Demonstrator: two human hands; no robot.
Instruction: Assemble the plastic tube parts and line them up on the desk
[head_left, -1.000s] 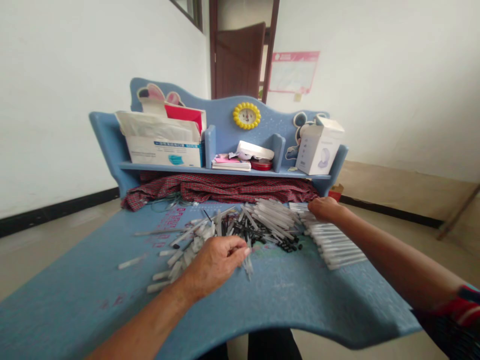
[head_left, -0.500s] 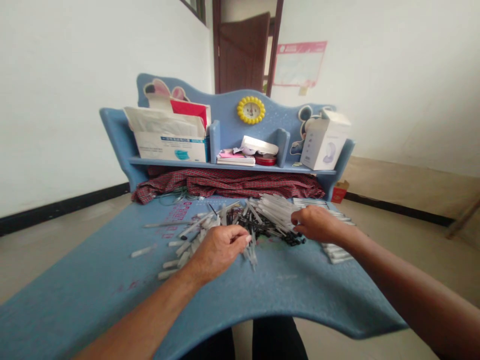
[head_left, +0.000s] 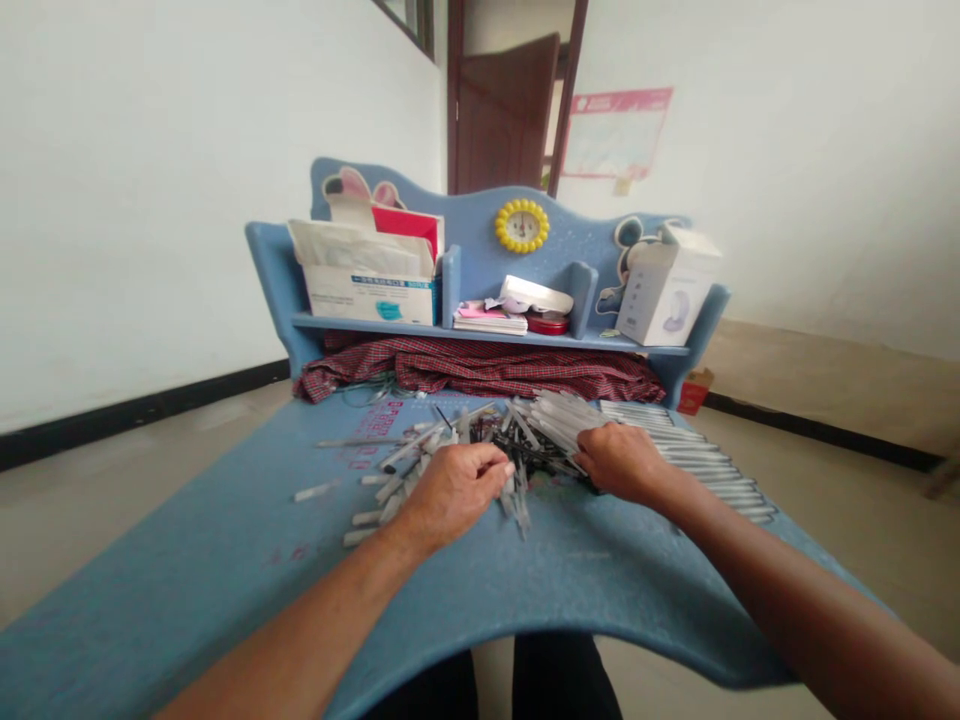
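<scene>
My left hand (head_left: 459, 497) is closed in a pinch over the middle of the blue desk; whatever lies between thumb and forefinger is too small to make out. Beneath its fingertips are thin clear pieces (head_left: 517, 507). My right hand (head_left: 621, 462) has its fingers curled down at the right end of a heap of black pen parts (head_left: 531, 452), and its fingertips are hidden. Translucent white pen barrels (head_left: 559, 415) lie stacked just beyond it. Whitish tube-shaped pieces (head_left: 390, 490) are spread beside my left hand. Finished-looking pens (head_left: 712, 465) lie in a row at the right.
The blue desk (head_left: 225, 560) has a raised shelf holding a mask box (head_left: 371, 295), a yellow flower-shaped clock (head_left: 522, 226), a red round tin (head_left: 547, 325) and a white box (head_left: 667, 290). Red checked cloth (head_left: 480, 366) is bunched under the shelf. One loose piece (head_left: 315, 491) lies at the left.
My right hand has moved in from the pen row to the black parts, uncovering more of the row. My left hand stays pinched in nearly the same place. The view has shifted slightly left.
</scene>
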